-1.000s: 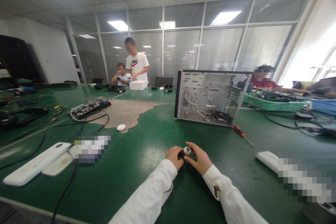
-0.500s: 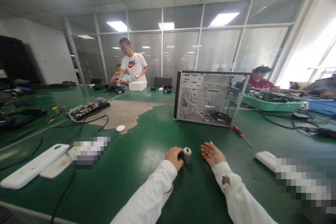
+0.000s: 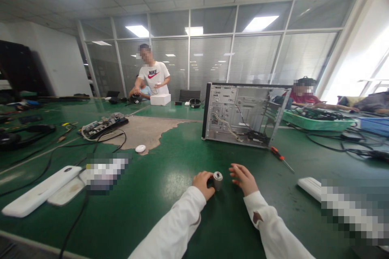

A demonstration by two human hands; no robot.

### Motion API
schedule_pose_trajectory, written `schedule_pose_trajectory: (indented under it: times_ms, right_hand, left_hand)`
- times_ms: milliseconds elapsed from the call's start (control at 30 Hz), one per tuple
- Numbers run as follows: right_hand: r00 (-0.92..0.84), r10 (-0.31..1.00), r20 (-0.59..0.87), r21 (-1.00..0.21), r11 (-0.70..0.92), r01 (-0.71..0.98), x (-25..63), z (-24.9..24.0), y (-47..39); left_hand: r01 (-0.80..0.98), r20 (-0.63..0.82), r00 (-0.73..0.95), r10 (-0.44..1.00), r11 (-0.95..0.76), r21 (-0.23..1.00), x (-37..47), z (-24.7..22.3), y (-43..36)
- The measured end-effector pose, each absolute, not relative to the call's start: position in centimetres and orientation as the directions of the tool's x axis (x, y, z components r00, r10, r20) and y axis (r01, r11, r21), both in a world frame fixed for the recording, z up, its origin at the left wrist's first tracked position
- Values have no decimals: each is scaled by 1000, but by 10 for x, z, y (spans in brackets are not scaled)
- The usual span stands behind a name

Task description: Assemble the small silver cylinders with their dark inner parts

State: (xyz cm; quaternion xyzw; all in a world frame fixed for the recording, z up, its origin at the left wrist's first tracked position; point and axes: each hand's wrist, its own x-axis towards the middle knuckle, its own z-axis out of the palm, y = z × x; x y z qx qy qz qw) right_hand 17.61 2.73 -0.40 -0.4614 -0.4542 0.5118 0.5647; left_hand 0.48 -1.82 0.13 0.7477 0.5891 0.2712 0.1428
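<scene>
A small grey metal cylinder [image 3: 217, 181] stands upright on the green table [image 3: 170, 226], near the middle front. My left hand [image 3: 204, 184] is curled round its left side, thumb and fingers against it. To the right of the cylinder, my right hand [image 3: 244, 179] is held apart from it, with fingers spread and nothing in them. Behind both hands stands an open computer case [image 3: 240, 113] with cables inside. An orange and black screwdriver [image 3: 277, 153] lies at the case's lower right corner.
At the left are a white bar-shaped object [image 3: 39, 192], black cables and a circuit assembly [image 3: 105, 124]. A white round lid [image 3: 140, 149] lies mid-table. Another white object [image 3: 310, 186] and a green basket [image 3: 322, 123] are at the right. People are across the table.
My right hand has moved a little left, nearer the cylinder, and turned. My left hand stays at the cylinder. The standing person's arm across the table has shifted.
</scene>
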Motion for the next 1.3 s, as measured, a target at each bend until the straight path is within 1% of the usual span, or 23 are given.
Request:
schedule_pose_trajectory:
  times_ms: [67, 133, 233, 333, 500, 633, 733, 800, 967, 1033, 1133, 1300]
  right_hand:
    - [1, 981, 195, -981, 195, -17, 169, 1, 18]
    - [-88, 939, 333, -935, 341, 96, 163, 5, 8]
    - [-254, 853, 455, -840, 506, 194, 157, 8, -1]
    - [-328, 819, 471, -796, 555, 243, 155, 10, -5]
    - [-335, 816, 471, -777, 564, 281, 156, 12, -5]
    - [-343, 802, 489, -746, 588, 311, 156, 11, -4]
    - [-330, 806, 491, -742, 586, 327, 156, 8, -3]
    - [-308, 820, 482, -759, 567, 321, 157, 7, -2]
    - [-202, 896, 396, -853, 440, 280, 159, 5, 1]
    - [-169, 925, 340, -898, 373, 234, 159, 2, 3]
    - [-165, 950, 265, -947, 289, 140, 158, -3, 7]
    - [-170, 971, 166, -984, 174, 34, 156, -8, 9]
  left_hand:
    - [810, 228, 188, 955, -282, 514, 5, 2, -19]
    - [813, 216, 210, 953, -293, 503, 4, 3, -20]
    - [810, 205, 220, 954, -296, 506, 4, 2, -20]
    - [790, 223, 216, 951, -304, 532, 4, 0, -19]
    - [739, 257, 158, 953, -287, 610, 4, -5, -17]
    - [718, 277, 146, 950, -295, 630, 3, -7, -16]
    - [694, 289, 132, 948, -296, 656, 4, -7, -16]
    - [664, 280, 112, 953, -281, 693, 4, -8, -15]
    - [553, 256, 69, 964, -250, 795, 4, -10, -12]
    - [520, 251, 61, 966, -246, 818, 4, -11, -11]
    - [485, 253, 53, 966, -246, 839, 4, -10, -11]
    - [376, 202, 13, 979, -192, 906, 6, -6, -13]
